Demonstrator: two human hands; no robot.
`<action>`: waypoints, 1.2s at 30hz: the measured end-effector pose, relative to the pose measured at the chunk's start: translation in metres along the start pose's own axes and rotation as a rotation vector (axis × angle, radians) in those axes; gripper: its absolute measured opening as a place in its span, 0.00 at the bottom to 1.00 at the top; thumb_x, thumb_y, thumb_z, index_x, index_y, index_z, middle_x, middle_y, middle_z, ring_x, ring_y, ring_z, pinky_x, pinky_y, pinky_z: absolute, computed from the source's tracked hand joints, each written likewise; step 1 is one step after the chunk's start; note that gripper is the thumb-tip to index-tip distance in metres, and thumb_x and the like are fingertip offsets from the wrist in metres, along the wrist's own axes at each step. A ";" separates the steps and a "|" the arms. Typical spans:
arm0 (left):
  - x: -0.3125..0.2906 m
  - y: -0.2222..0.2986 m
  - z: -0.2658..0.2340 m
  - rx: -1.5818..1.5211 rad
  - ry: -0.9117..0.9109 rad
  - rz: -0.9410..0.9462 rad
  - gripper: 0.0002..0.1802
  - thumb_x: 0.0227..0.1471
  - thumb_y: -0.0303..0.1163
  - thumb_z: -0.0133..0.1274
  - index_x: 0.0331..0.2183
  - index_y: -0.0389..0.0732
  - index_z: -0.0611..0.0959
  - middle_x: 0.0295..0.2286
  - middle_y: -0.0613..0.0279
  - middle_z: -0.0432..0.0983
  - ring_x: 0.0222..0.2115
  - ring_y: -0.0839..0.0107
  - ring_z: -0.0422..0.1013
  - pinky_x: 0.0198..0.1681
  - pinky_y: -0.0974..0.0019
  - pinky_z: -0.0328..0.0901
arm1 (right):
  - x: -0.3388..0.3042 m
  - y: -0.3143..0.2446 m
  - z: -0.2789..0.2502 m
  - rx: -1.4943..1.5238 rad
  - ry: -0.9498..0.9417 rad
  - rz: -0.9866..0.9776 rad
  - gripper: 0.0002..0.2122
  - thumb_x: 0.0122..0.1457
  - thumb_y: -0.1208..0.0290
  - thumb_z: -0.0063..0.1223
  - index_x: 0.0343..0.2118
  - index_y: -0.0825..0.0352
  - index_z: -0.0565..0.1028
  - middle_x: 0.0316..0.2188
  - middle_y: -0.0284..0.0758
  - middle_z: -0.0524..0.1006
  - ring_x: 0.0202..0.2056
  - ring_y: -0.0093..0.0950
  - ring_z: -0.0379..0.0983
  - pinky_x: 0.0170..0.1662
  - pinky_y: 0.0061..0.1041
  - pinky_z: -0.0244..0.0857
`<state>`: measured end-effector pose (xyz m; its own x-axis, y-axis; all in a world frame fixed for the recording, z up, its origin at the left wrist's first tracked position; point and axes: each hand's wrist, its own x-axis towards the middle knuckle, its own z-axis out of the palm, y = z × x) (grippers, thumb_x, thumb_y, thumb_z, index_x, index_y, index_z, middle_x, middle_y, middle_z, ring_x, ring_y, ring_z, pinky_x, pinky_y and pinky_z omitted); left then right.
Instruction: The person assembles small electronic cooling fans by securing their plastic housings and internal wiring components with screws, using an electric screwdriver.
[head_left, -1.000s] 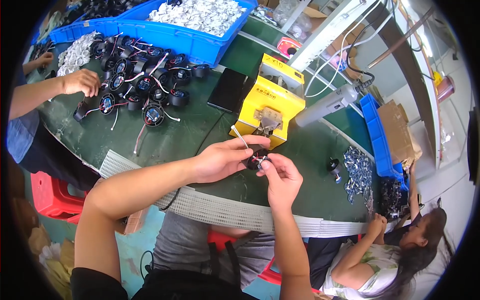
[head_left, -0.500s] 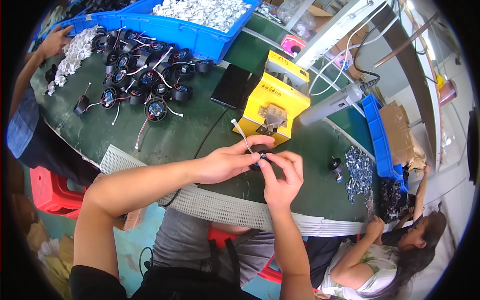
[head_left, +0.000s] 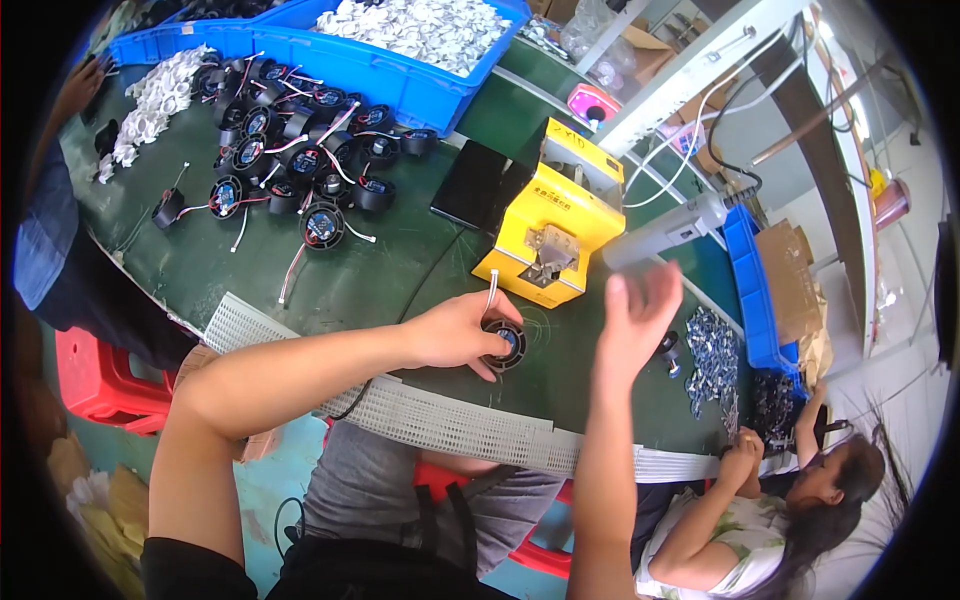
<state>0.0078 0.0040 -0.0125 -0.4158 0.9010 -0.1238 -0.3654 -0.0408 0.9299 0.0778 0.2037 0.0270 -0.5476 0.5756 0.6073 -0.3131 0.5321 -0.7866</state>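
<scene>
In my left hand is a small round black motor with a blue circuit board in its face. The fingers close around its rim, low over the green table, and a short white cable sticks up from behind them. My right hand is raised to the right of the motor, slightly blurred, with thumb and fingers apart and nothing between them. It is nearest to a grey cylindrical power tool, just beyond its fingertips. A yellow box-shaped machine with a metal fitting on its front stands ahead of both hands.
Many similar wired motors are heaped at the left, beside white plastic parts. A blue bin stands behind. Small blue boards and one motor lie right. Co-workers sit at both sides; a perforated strip edges the table.
My right hand has let go of the motor and moved right and up toward the grey tool. My left hand keeps the motor, now lower and turned face up.
</scene>
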 end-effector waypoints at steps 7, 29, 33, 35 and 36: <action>0.002 0.003 -0.007 -0.033 0.033 -0.119 0.18 0.59 0.25 0.45 0.51 0.33 0.68 0.39 0.53 0.71 0.34 0.63 0.76 0.40 0.60 0.77 | 0.050 -0.009 0.023 0.033 0.042 -0.121 0.24 0.57 0.77 0.55 0.56 0.70 0.62 0.28 0.33 0.75 0.30 0.23 0.73 0.40 0.24 0.67; 0.004 0.007 -0.004 -0.083 0.234 -0.143 0.18 0.60 0.25 0.44 0.52 0.33 0.70 0.40 0.51 0.70 0.31 0.63 0.76 0.40 0.62 0.76 | -0.018 -0.054 0.076 0.469 -0.061 0.064 0.23 0.60 0.78 0.47 0.56 0.66 0.55 0.17 0.33 0.64 0.14 0.22 0.60 0.17 0.22 0.59; 0.007 0.004 -0.005 -0.074 0.241 -0.138 0.18 0.60 0.26 0.43 0.51 0.32 0.70 0.41 0.48 0.72 0.30 0.64 0.77 0.37 0.64 0.77 | -0.031 -0.055 0.077 0.526 -0.070 0.100 0.24 0.60 0.78 0.47 0.57 0.68 0.53 0.17 0.32 0.65 0.14 0.22 0.62 0.18 0.22 0.61; 0.007 0.002 -0.006 -0.071 0.242 -0.123 0.18 0.60 0.26 0.43 0.51 0.32 0.70 0.40 0.47 0.72 0.30 0.64 0.77 0.37 0.64 0.77 | -0.034 -0.054 0.078 0.554 -0.089 0.105 0.24 0.59 0.78 0.47 0.56 0.72 0.52 0.16 0.33 0.67 0.14 0.21 0.63 0.20 0.21 0.62; 0.006 0.003 -0.006 -0.070 0.244 -0.124 0.18 0.60 0.26 0.43 0.51 0.32 0.70 0.40 0.47 0.72 0.30 0.64 0.77 0.37 0.64 0.77 | -0.035 -0.050 0.079 0.543 -0.099 0.091 0.24 0.59 0.78 0.47 0.56 0.72 0.53 0.17 0.33 0.67 0.14 0.21 0.64 0.20 0.21 0.62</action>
<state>-0.0003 0.0069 -0.0125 -0.5495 0.7705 -0.3232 -0.4792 0.0263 0.8773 0.0515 0.1080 0.0367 -0.6534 0.5291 0.5414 -0.6012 0.0720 -0.7958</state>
